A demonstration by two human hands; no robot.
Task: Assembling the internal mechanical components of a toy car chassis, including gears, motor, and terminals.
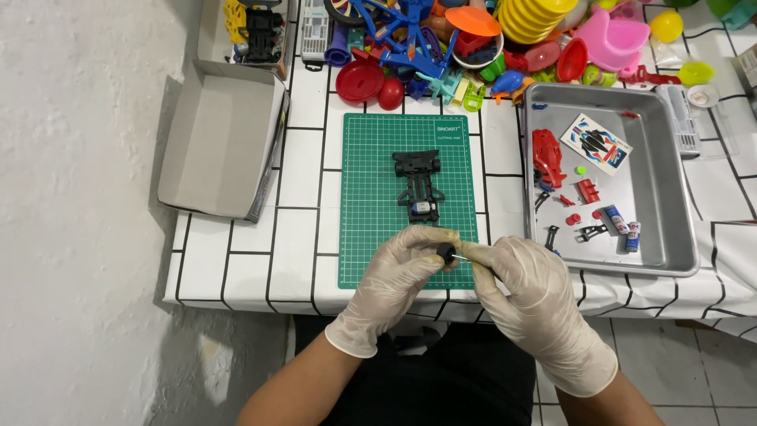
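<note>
Both hands wear pale latex gloves and meet over the near edge of a green cutting mat [371,173]. My left hand [394,276] pinches a small black wheel [446,253] at its fingertips. My right hand [528,296] holds a thin metal axle [467,258] that runs into the wheel. A black toy car chassis [419,185] with a small motor lies on the mat just beyond the hands, untouched.
A metal tray [670,197] at right holds a red car body, a sticker sheet, batteries and small red and black parts. An open cardboard box [221,142] sits at left. Colourful plastic toys [505,39] crowd the far edge of the white tiled table [300,221].
</note>
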